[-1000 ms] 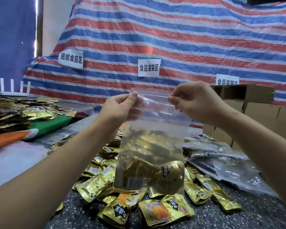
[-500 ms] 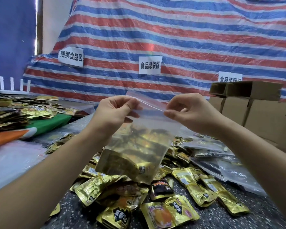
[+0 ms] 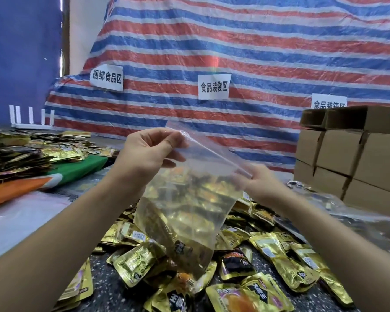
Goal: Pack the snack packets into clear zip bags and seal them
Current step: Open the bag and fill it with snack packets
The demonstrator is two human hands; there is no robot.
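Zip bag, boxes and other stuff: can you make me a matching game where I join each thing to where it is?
Things:
1. zip bag
2. cardboard boxes
3. loose snack packets
4. green cloth

Places:
A. stacked at the far right
B. held up between the left hand and right hand
C. on the left, under a heap of packets
D. scattered on the dark table below the bag

Pairs: 1-B, 2-A, 3-D, 4-C

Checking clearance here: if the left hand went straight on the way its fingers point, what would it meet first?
The left hand points right along the clear zip bag top; it would probably meet the right hand first, though depth is unclear.
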